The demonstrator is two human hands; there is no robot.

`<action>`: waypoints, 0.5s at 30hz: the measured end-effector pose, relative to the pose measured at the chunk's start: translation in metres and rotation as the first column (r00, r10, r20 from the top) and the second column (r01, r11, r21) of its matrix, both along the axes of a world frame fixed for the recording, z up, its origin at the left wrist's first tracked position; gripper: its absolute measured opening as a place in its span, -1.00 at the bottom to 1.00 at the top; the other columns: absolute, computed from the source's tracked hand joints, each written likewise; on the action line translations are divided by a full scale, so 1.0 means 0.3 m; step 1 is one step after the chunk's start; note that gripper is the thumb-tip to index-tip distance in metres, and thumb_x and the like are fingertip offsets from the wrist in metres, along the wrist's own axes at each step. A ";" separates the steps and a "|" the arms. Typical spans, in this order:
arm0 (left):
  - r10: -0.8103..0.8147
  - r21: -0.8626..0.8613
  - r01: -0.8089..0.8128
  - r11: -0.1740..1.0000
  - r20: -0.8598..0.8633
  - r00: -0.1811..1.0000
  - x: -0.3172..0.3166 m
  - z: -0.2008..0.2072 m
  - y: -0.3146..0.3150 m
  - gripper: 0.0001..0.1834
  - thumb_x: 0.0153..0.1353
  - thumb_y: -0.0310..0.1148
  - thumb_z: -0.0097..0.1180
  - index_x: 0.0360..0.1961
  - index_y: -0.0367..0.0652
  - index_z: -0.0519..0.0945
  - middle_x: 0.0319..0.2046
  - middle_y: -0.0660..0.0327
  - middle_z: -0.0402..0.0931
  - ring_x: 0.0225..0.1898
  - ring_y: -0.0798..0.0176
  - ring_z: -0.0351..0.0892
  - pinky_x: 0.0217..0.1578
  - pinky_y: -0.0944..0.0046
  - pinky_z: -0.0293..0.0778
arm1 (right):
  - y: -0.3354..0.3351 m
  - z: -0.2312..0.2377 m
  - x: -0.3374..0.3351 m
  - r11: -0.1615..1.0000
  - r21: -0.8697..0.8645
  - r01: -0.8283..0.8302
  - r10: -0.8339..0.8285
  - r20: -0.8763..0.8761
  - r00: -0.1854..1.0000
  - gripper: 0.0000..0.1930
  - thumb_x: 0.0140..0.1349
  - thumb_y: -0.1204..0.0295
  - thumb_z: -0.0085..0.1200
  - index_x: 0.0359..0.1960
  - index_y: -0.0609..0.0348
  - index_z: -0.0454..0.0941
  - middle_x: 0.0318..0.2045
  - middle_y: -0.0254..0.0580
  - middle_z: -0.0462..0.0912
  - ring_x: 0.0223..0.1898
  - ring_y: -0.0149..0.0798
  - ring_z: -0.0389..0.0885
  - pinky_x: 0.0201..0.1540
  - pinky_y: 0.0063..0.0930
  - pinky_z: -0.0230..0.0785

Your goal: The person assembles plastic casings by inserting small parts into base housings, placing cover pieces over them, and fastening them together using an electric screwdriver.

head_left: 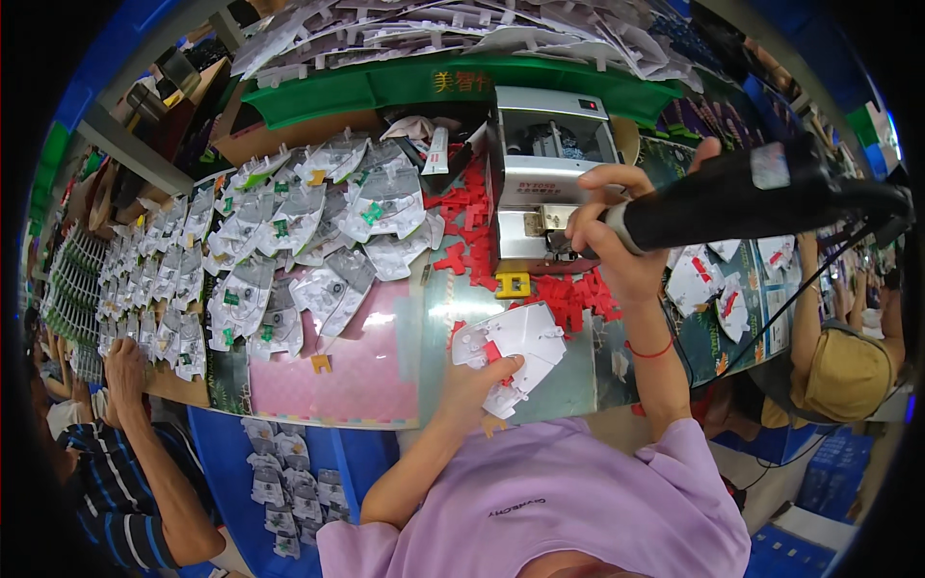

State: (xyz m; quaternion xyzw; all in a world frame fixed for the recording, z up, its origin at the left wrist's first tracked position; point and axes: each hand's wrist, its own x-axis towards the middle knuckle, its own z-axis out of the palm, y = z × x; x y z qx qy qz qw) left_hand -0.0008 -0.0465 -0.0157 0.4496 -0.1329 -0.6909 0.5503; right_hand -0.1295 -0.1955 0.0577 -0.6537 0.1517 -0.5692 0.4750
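My left hand (470,387) grips a white plastic housing (528,339) low over the table's front, thumb pressed near a red plastic insert (494,353) on it. A small orange-tan piece (492,424) shows at the housing's lower edge. Wrapped around the front end of a black electric screwdriver (723,204), my right hand (621,231) holds it sideways. Its nose points left at the front of a grey screw feeder (556,140). Whether the bit touches a screw there is too small to tell.
Loose red plastic pieces (472,231) lie around the feeder. Rows of grey-white housings (328,284) cover the left, and more housings (734,306) lie to the right. A green bin (366,91) stands behind. Co-workers sit at both sides; one's hand (123,371) is at left.
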 end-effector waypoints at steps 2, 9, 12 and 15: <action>0.000 0.000 0.000 1.000 0.002 1.000 0.003 -0.001 -0.006 -0.56 -0.10 -0.59 0.13 -0.12 -0.32 0.36 -0.31 0.13 0.48 -0.35 0.32 0.52 -0.35 0.36 0.47 | -0.021 -0.051 0.006 0.999 0.022 0.042 -0.042 0.011 0.999 -0.74 -0.08 0.72 0.08 -0.29 0.34 0.40 -0.33 -0.10 0.52 -0.49 -0.47 0.47 -0.44 -0.65 0.35; 0.065 0.026 -0.066 0.997 0.055 0.996 0.021 -0.020 -0.010 -0.59 -0.11 -0.59 0.14 -0.15 -0.34 0.38 -0.33 0.13 0.49 -0.37 0.33 0.52 -0.39 0.38 0.46 | 0.022 -0.059 0.028 0.980 0.155 0.123 -0.120 -0.033 0.992 -0.87 -0.09 0.71 0.09 -0.49 0.29 0.43 -0.57 -0.26 0.49 -0.64 -0.51 0.42 -0.58 -0.70 0.28; 0.072 0.025 -0.074 0.997 0.075 0.995 0.023 -0.011 -0.012 -0.61 -0.11 -0.59 0.14 -0.17 -0.35 0.39 -0.34 0.13 0.49 -0.39 0.33 0.53 -0.40 0.39 0.45 | 0.069 -0.064 0.003 0.975 0.219 0.044 -0.022 -0.101 0.995 -0.85 -0.03 0.56 0.06 -0.48 0.31 0.33 -0.67 -0.21 0.36 -0.72 -0.42 0.32 -0.65 -0.59 0.22; 0.062 0.012 -0.064 0.998 0.099 0.993 0.024 -0.004 -0.017 -0.62 -0.11 -0.59 0.14 -0.19 -0.36 0.40 -0.35 0.12 0.49 -0.40 0.33 0.53 -0.41 0.39 0.45 | 0.114 -0.065 -0.025 0.939 0.266 -0.220 0.223 0.019 0.975 -0.91 -0.04 0.57 0.05 -0.53 0.29 0.38 -0.64 -0.24 0.43 -0.67 -0.47 0.39 -0.59 -0.68 0.24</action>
